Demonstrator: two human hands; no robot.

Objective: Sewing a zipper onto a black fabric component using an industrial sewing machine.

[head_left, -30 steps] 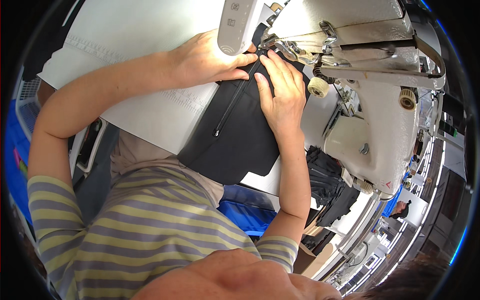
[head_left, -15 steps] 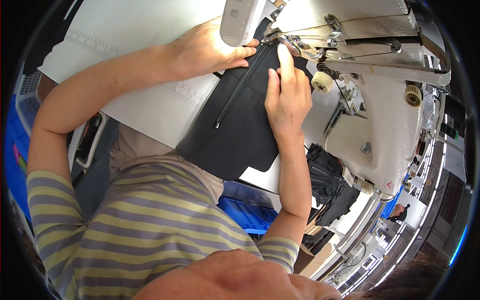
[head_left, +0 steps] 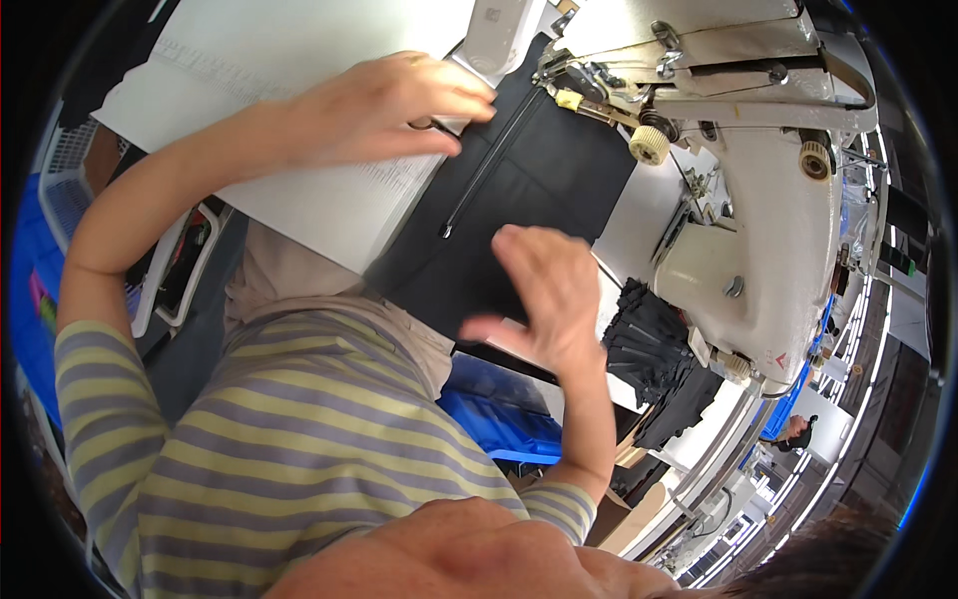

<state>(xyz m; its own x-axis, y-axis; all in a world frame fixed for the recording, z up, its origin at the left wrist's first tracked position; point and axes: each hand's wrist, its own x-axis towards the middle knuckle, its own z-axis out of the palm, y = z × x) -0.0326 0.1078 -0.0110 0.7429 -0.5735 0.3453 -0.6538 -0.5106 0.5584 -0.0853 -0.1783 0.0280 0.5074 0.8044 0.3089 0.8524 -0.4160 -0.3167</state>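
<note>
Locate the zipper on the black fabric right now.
Head view, upper centre: the zipper runs diagonally down the black fabric on the white table, between the left hand and the sewing machine, above the raised right hand.

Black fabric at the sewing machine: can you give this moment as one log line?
left hand: flat on black fabric | right hand: open, above fabric | zipper: feeds toward sewing machine

I have one view only: the head camera, worn high, looking steeply down past the wearer's striped shoulder onto the white table [head_left: 299,60] and the sewing machine [head_left: 768,230]. Close range; the table's near edge runs diagonally through mid-frame. Fisheye bends lines near the rim. No second view to compare for overlap.
</note>
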